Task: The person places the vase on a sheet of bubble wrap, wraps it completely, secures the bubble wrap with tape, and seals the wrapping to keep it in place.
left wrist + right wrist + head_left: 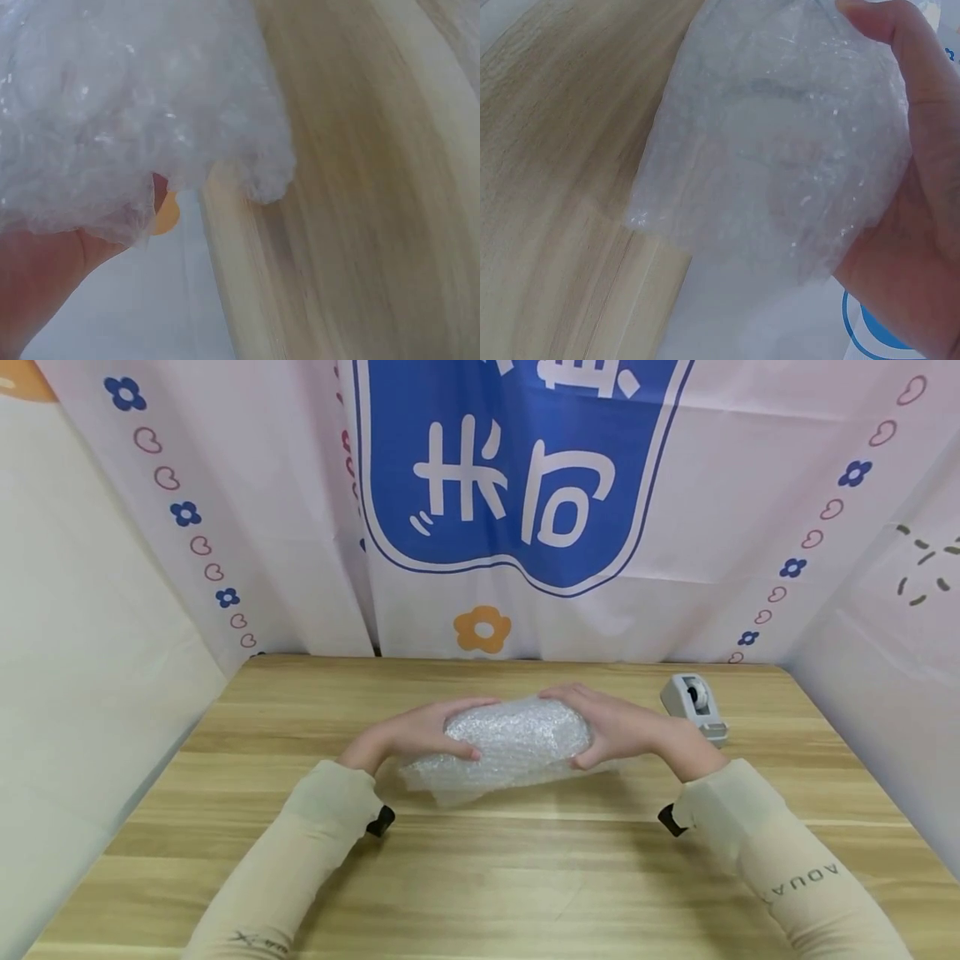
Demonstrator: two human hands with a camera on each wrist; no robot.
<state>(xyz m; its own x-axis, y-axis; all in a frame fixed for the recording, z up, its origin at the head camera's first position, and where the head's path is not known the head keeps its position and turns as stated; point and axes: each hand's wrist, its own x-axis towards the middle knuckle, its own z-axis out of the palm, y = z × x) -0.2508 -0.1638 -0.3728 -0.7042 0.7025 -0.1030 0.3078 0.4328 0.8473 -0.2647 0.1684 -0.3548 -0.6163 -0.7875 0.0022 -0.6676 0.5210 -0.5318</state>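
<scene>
A bundle of bubble wrap [517, 739] is held over the middle of the tabletop [525, 877], its left end gripped by the left hand [427, 729] and its right end by the right hand [618, 727], thumbs and fingers curled round it; whether the tabletop is touched cannot be told. The wrap could be sprung open if either grip were eased, since loose edges are left hanging and no fastening can be made out. The tape dispenser [693, 706], beside the right forearm, could be knocked by an outward swing.
</scene>
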